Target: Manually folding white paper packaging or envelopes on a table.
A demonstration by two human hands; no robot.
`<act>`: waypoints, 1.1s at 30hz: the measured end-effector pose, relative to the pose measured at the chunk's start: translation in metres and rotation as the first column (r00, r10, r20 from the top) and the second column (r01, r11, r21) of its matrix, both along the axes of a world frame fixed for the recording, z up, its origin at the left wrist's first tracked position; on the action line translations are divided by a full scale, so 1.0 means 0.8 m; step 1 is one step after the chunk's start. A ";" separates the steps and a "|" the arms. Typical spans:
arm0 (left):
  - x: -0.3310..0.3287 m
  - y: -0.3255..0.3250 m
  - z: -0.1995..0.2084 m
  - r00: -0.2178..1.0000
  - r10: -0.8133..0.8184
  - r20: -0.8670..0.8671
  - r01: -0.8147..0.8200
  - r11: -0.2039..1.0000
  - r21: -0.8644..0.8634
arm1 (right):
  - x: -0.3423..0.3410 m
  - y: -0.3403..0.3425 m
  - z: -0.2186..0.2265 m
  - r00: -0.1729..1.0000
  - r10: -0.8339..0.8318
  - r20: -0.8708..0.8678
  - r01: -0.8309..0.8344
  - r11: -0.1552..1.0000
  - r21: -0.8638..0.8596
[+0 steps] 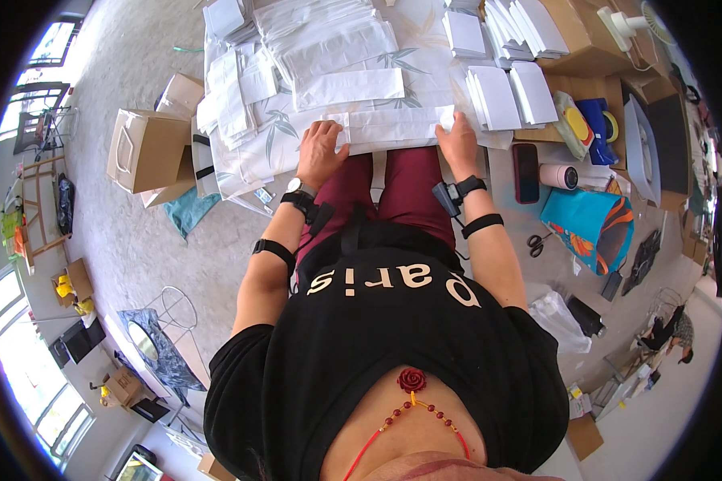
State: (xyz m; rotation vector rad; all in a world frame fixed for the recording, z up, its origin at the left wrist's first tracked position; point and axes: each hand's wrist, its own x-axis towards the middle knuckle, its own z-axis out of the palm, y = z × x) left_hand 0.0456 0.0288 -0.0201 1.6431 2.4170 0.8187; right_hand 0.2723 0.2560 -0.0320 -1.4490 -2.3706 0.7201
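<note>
In front of me a long flat white paper strip (389, 126), perhaps a paper bag, lies crosswise at the table's near edge. My left hand (319, 152) is at its left end, with curled fingers over the paper and the thumb by the near edge. At the strip's right end, my right hand (458, 144) grips the corner between thumb and fingers. Just beyond lies another white strip (349, 88), in front of a wide overlapping pile of similar white paper pieces (321, 36).
A leaf-patterned cloth (421, 60) covers the table. Loose white papers (231, 96) lie left; stacked white papers (493, 98) stand right. Farther right are a dark phone (526, 172), a pink cup (558, 175), scissors (537, 242) and a blue bag (590, 224). Cardboard boxes (156, 148) stand left.
</note>
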 end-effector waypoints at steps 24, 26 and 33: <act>-0.004 0.004 -0.008 0.942 -0.182 -0.283 0.167 0.983 -0.078 | -0.078 -0.105 -0.012 0.827 0.544 -0.142 -0.520 0.836 0.175; -0.002 0.004 -0.007 0.945 -0.180 -0.272 0.165 0.983 -0.078 | -0.077 -0.105 -0.011 0.827 0.545 -0.138 -0.519 0.835 0.184; 0.005 0.003 -0.013 1.000 0.021 -0.007 -0.020 0.994 0.107 | -0.076 -0.106 -0.010 0.822 0.556 -0.121 -0.529 0.825 0.198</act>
